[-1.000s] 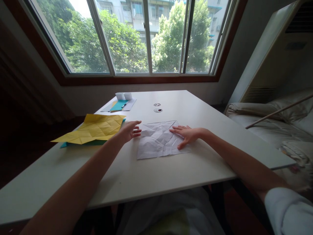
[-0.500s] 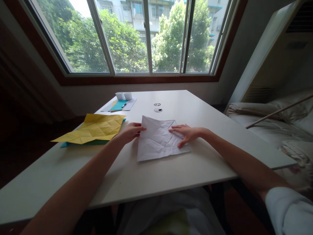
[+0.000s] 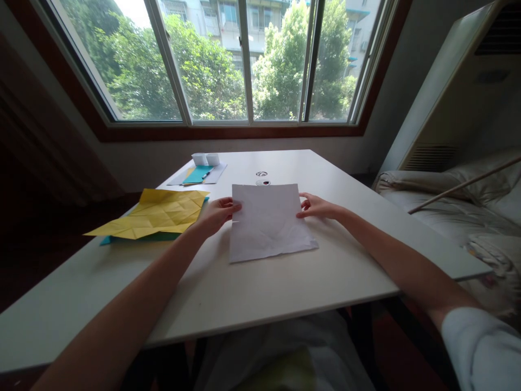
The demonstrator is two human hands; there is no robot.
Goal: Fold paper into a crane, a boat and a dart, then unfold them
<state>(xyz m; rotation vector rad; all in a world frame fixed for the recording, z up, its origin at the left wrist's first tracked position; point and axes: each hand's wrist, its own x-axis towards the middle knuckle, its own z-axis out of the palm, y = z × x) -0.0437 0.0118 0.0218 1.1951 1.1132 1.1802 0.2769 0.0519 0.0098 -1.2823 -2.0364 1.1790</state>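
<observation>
A sheet of white paper (image 3: 266, 222) stands tilted in front of me, its far edge raised and its near edge low at the white table (image 3: 228, 296). My left hand (image 3: 222, 213) pinches the sheet's left edge, thumb on the front face. At the right edge, my right hand (image 3: 317, 207) grips the paper between thumb and curled fingers. Faint creases show on the lower part of the face turned to me. To the left of my left hand lies a creased yellow sheet (image 3: 163, 214) over a teal sheet (image 3: 142, 239).
At the back left of the table are two small white paper boxes (image 3: 205, 159), a teal paper (image 3: 198, 174) and a pen (image 3: 207, 174) on other sheets. A round cable-hole cover (image 3: 261, 174) sits behind the white sheet. A pale sofa (image 3: 439, 195) stands at the right.
The white sheet's far edge has come up, and a smoother face now shows instead of the heavily creased one. My right hand has gone from lying on the paper to gripping its right edge.
</observation>
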